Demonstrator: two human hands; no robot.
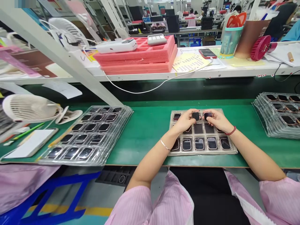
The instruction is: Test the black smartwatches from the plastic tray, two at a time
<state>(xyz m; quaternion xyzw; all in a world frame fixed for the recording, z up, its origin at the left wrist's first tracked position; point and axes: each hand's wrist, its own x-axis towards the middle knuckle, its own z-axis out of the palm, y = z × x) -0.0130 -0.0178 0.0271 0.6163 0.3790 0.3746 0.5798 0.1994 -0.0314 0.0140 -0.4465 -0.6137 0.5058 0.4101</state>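
Note:
My left hand [187, 121] grips a dark square watch case [195, 116] between thumb and fingers. Close beside it, my right hand [217, 119] pinches a second watch case [207, 116], the thumb resting on its dark face. Both hands are over a clear plastic tray [203, 152] lying on the green bench. Two pockets in its middle row, just below the held cases, show no case in them. A row of watch cases [199, 143] fills the tray's near side. My hands partly hide the far and middle rows.
Stacked trays of watch cases [90, 127] stand at left, with another tray stack [278, 115] at right. A white fan [30, 107] and a white pad [32, 143] lie far left. Above the bench runs a shelf [150, 76] carrying pink foam trays [138, 59] and a phone [207, 53].

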